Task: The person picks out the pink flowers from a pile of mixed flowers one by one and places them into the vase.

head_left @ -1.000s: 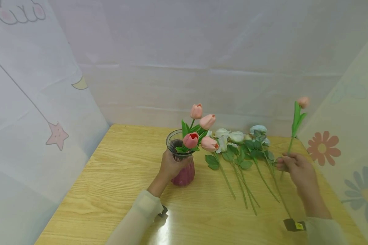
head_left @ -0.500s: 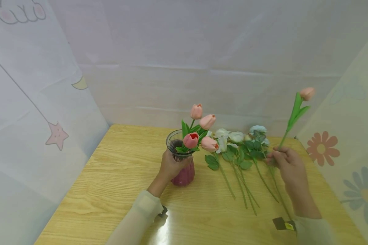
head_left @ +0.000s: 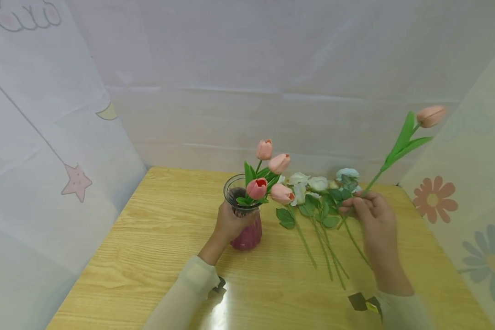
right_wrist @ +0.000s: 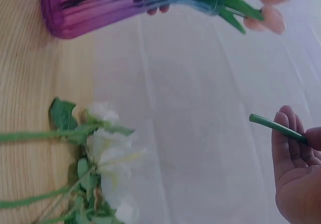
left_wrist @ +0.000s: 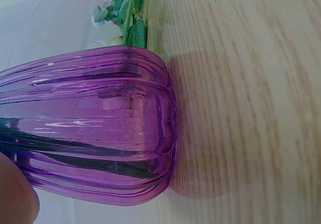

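My left hand (head_left: 230,223) grips a purple ribbed glass vase (head_left: 246,231) that stands on the wooden table (head_left: 148,247) and holds several pink tulips (head_left: 272,162). The left wrist view shows the vase's ribbed body (left_wrist: 95,128) close up, with a fingertip (left_wrist: 15,199) at the lower left. My right hand (head_left: 369,211) pinches the green stem of a single pink tulip (head_left: 431,115), lifted off the table and leaning up to the right. In the right wrist view the stem end (right_wrist: 273,125) sticks out from my fingers (right_wrist: 296,169).
Several white and pale blue roses (head_left: 319,184) with long green stems lie on the table between the vase and my right hand, also seen as white blooms (right_wrist: 108,153) in the right wrist view. Pale curtains (head_left: 45,137) close in the table on three sides.
My right hand has moved left and away over the lying roses, carrying the tulip higher and tilting its bloom further right. The left hand and vase have stayed put.
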### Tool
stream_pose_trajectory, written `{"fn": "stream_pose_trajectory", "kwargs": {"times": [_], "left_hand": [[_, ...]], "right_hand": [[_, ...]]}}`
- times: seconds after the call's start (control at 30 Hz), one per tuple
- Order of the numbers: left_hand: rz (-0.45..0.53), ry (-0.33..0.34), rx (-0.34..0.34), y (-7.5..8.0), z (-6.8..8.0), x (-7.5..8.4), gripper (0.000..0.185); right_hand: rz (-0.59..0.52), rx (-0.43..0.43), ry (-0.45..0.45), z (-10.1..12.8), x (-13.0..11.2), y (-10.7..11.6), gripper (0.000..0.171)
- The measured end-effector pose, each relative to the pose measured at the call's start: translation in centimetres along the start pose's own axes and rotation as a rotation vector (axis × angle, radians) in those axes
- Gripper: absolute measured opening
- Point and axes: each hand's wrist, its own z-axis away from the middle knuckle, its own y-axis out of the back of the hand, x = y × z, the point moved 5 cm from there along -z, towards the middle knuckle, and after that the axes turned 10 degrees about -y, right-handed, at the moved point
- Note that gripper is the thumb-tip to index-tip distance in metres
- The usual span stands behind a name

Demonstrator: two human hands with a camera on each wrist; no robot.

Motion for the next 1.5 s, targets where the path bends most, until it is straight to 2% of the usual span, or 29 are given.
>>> {"fn": "stream_pose_trajectory", "kwargs": {"times": [0.27, 0.47, 0.73, 0.87, 1.17, 1.4, 1.5], "left_hand": [[-0.005, -0.006, -0.002, 0.0, 0.0, -0.1, 0.059], [0.006, 0.011, 0.001, 0.0, 0.0, -0.1, 0.060], [0.026, -0.001, -0.005, 0.0, 0.0, 0.0, 0.060], [0.012, -0.009, -0.009, 0.0, 0.0, 0.0, 0.061], [-0.029, 0.003, -0.009, 0.0, -0.1, -0.2, 0.063], [-0.023, -0.004, -0.003, 0.0, 0.0, -0.3, 0.063], [-0.020, 0.012, -0.003, 0.0, 0.0, -0.4, 0.064]], "right_hand": [[-0.050, -0.033, 0.054, 0.5, -1.1, -3.4, 0.007], [-0.065, -0.064, 0.110, 1.1, -1.5, -5.9, 0.007], [-0.143, -0.140, 0.310, 2.3, -1.9, -9.4, 0.013], [-0.164, -0.151, 0.353, 2.8, -2.0, -10.9, 0.014], [-0.186, -0.179, 0.408, 3.0, -1.8, -13.3, 0.012], [-0.180, -0.151, 0.478, 2.7, -1.4, -14.8, 0.008], [-0.160, -0.142, 0.513, 2.3, -1.3, -15.4, 0.010]]}}
